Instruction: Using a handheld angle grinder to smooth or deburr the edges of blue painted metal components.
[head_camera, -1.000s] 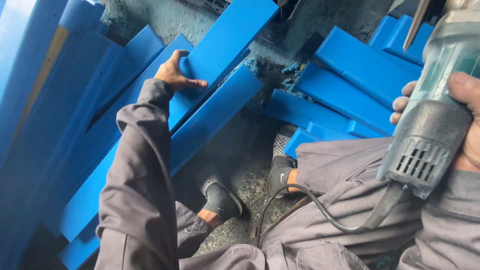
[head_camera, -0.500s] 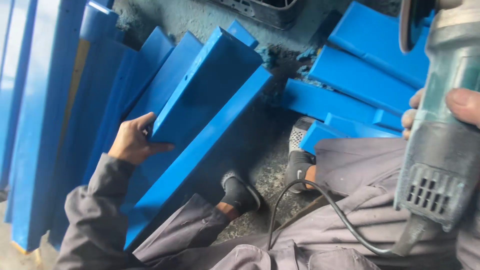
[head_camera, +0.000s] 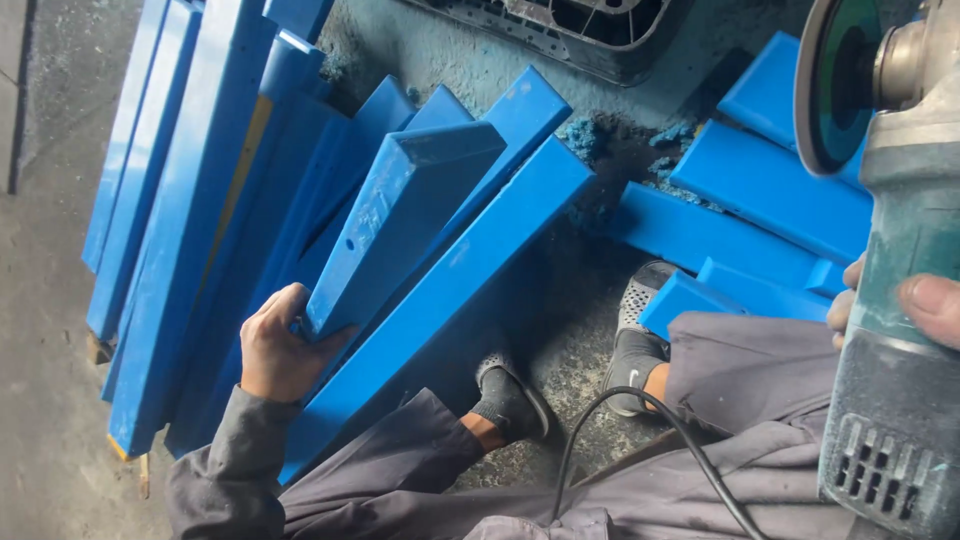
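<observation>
Head view, near to far. At 3 o'clock the right hand (head_camera: 905, 305), fingers wrapped around the body of an angle grinder (head_camera: 900, 300), holds it raised with the disc clear of the work. At 9 o'clock the left hand (head_camera: 275, 350), fingers closed on the near end of a blue channel piece (head_camera: 400, 215), tilts it up off the leaning stack of blue sections (head_camera: 190, 200). Blue dust on the floor (head_camera: 560, 330) marks the grinding spot

Even, soft daylight fills the scene. Shadows are faint, the blue surfaces show slight sheen. The near grinder (head_camera: 900, 300) looks blurred.
</observation>
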